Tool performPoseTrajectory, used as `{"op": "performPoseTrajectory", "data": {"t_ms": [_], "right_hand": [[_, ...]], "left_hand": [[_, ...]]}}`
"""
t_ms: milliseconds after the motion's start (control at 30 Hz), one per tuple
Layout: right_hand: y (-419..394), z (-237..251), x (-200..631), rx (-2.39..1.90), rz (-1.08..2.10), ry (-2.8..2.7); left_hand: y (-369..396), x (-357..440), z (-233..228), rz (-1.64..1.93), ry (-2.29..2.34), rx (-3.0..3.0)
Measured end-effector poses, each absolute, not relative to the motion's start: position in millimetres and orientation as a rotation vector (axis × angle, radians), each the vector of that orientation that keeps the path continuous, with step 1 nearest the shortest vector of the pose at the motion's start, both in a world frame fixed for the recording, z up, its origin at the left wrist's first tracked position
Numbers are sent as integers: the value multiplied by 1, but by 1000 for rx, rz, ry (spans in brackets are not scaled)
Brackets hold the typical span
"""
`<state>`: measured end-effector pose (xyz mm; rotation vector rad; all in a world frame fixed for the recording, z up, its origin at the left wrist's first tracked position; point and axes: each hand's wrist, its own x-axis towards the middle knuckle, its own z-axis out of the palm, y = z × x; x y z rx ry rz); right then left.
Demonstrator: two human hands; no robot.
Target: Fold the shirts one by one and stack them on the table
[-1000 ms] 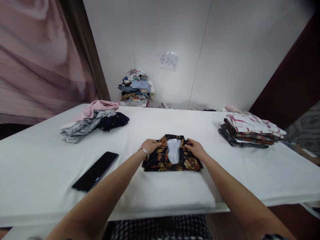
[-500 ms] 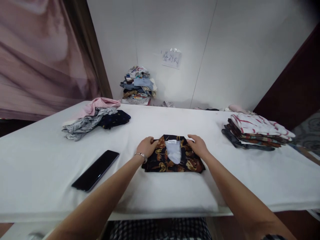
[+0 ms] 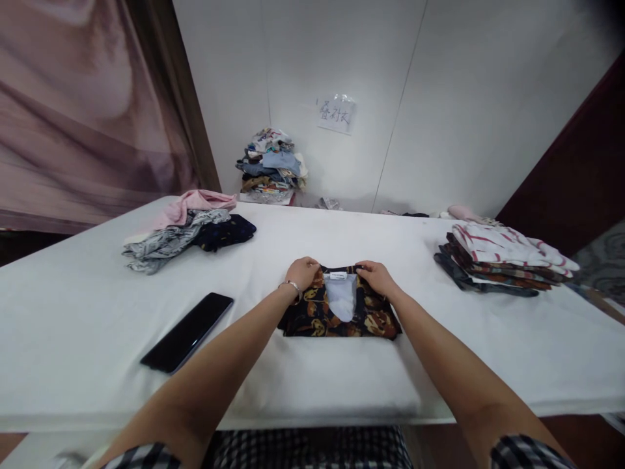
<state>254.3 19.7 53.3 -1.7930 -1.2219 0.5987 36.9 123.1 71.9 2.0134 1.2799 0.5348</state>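
In front of me a folded dark shirt (image 3: 377, 319) with a brown and gold print lies on the white-covered table (image 3: 336, 378). Its collar points away from me, and a white label (image 3: 338, 276) shows inside the neck above a pale lining. My left hand (image 3: 302, 273) pinches the left side of the collar between thumb and fingers. On the other side of the neck opening, my right hand (image 3: 377, 277) is closed on the collar's right edge. A bracelet sits on my left wrist.
A black phone (image 3: 188, 332) lies left of my left forearm. Crumpled clothes (image 3: 183, 228) rest at the back left, and a stack of folded shirts (image 3: 502, 257) stands at the right. Behind the table, more clothes (image 3: 273, 163) are piled by the wall, below a paper sign (image 3: 336, 114).
Both hands have moved inward along the top of the shirt, from its shoulders to the collar, and now grip it there. The shirt stays in about the same place.
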Motion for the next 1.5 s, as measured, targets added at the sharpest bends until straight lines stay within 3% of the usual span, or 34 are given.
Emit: {"op": "performPoseTrajectory", "data": {"t_ms": [133, 300, 467, 567, 767, 1000, 1267, 1500], "right_hand": [[24, 56, 257, -1922, 554, -1203], [-1, 91, 264, -1722, 569, -1071], [-43, 120, 236, -1659, 238, -1327], [-49, 100, 213, -1768, 152, -1659], [-31, 39, 209, -1989, 380, -1966], [-30, 33, 215, -2021, 370, -2006], [-28, 39, 218, -1955, 493, -1890], [-77, 54, 197, -1511, 538, -1239]], "left_hand": [[126, 35, 66, 499, 1334, 2079], [103, 21, 82, 637, 1254, 2203], [65, 10, 77, 623, 861, 2619], [58, 12, 59, 464, 844, 2761], [67, 20, 32, 200, 942, 2756], [66, 20, 34, 181, 963, 2728], [58, 6, 57, 304, 838, 2689], [19, -16, 52, 288, 589, 2905]]}}
